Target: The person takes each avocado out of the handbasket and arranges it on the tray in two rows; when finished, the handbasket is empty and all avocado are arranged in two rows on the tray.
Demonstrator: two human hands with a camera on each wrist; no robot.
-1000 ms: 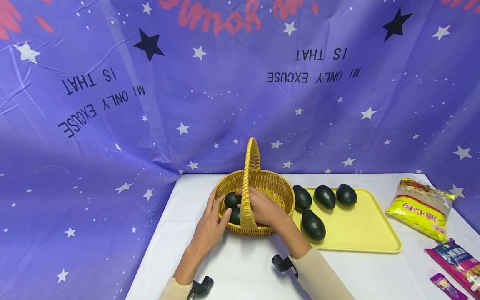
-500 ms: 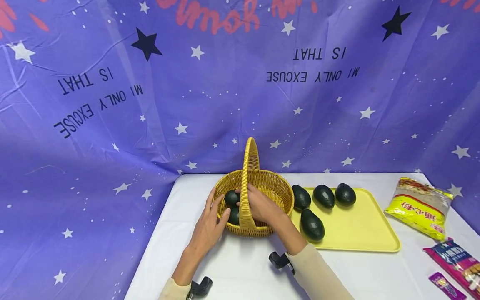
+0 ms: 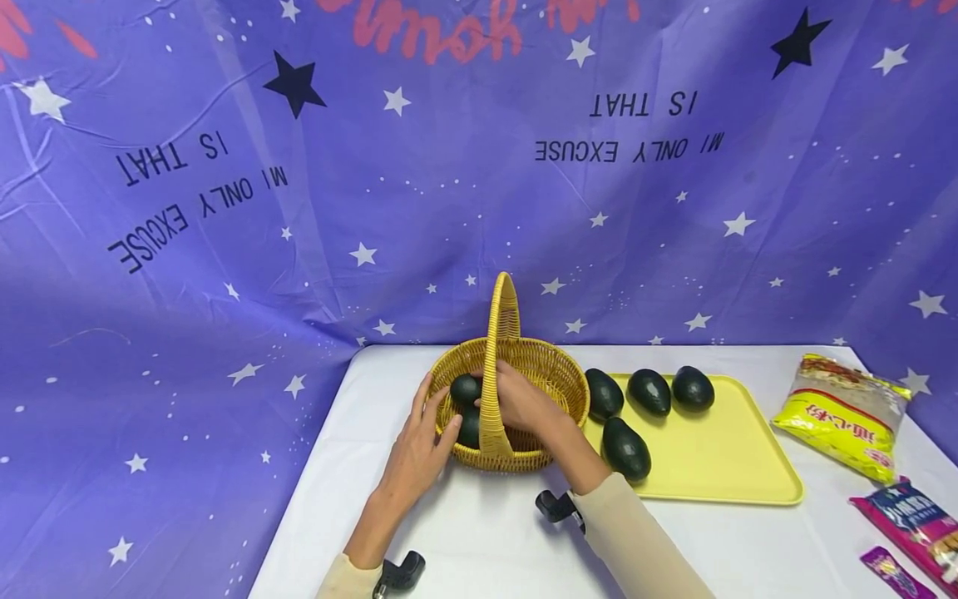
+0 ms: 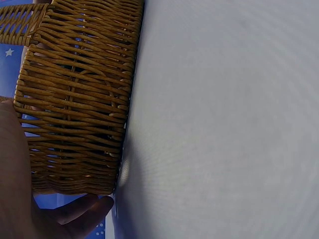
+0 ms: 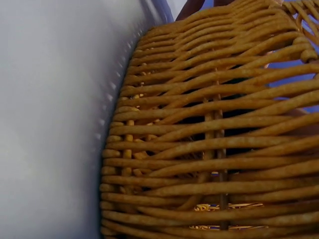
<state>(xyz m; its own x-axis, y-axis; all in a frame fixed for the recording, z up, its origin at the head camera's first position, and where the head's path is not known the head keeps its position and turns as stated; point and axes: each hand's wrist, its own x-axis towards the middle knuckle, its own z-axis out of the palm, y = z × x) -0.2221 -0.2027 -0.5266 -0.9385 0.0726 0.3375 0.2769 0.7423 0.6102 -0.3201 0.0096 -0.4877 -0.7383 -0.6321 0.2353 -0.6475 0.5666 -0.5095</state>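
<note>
A yellow wicker basket [image 3: 550,353] with a tall arched handle stands on the table. Two dark green avocados show in its left part, a rear avocado [image 3: 465,388] and a front avocado [image 3: 468,429]. My left hand [image 3: 416,449] holds the basket's left end, thumb at the rim; the left wrist view has its fingers [image 4: 82,211] around the outside of the weave. Reaching in beneath the handle, my right hand [image 3: 526,408] grips the rear avocado, with part of its fingers hidden behind the handle. The right wrist view is mostly the basket's woven side [image 5: 214,139].
Right of the basket lies a yellow tray [image 3: 718,457] with several avocados [image 3: 625,450] on it. Farther right are a yellow food bag [image 3: 841,420], a pink and blue snack packet [image 3: 909,520] and a small purple packet [image 3: 896,572]. A purple star-printed cloth [image 3: 479,208] hangs behind the table.
The right hand has shifted slightly toward the back inside the basket, and the rear avocado has moved a little with it. The left hand keeps its place on the basket.
</note>
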